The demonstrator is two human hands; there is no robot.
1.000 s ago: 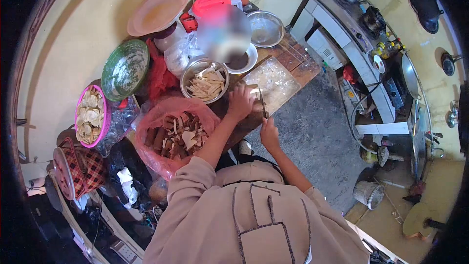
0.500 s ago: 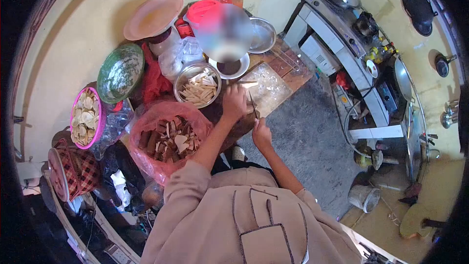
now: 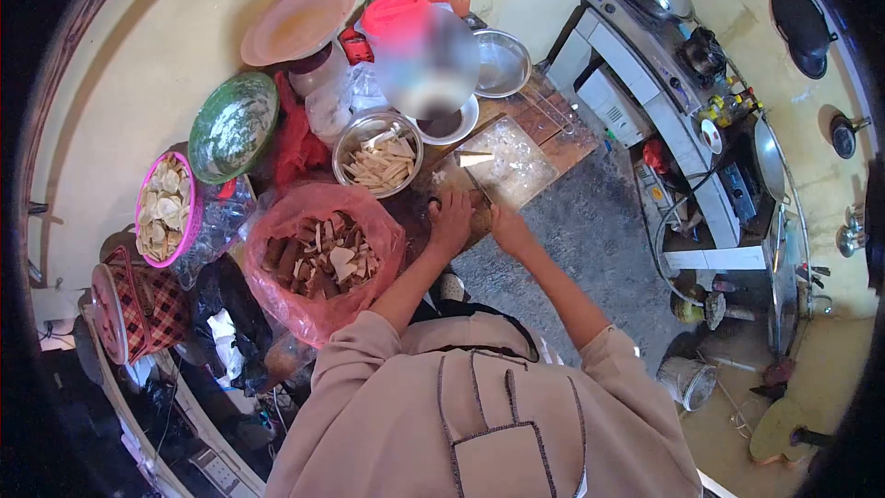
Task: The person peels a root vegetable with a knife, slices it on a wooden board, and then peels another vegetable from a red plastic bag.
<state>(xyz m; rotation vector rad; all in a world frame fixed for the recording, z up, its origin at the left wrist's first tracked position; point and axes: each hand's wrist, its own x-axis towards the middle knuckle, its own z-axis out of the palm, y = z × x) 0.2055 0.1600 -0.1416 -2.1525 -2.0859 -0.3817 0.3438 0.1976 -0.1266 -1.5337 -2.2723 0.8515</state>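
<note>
My left hand (image 3: pixel 451 219) is at the near edge of the wooden table, its fingers bent around or beside something dark that I cannot make out. Just to its right, my right hand (image 3: pixel 507 226) is closed on the handle end of a knife (image 3: pixel 480 185), whose thin blade points up and left. A pale cut piece (image 3: pixel 476 159) lies on the whitish cutting board (image 3: pixel 521 166) beyond my hands. Pale sticks fill a steel bowl (image 3: pixel 379 153) to the left. Brown peels and scraps lie in a pink plastic bag (image 3: pixel 395 231) nearer to me.
On the left are a pink basket of pale slices (image 3: pixel 190 230) and a green basin (image 3: pixel 270 111). Behind the steel bowl stand a white bowl (image 3: pixel 472 120) and a metal strainer (image 3: pixel 502 63). A stove counter (image 3: pixel 616 60) runs along the right.
My left hand has moved back from the board towards the table's near edge. My right hand has shifted slightly right and up. The pale piece now lies uncovered on the board.
</note>
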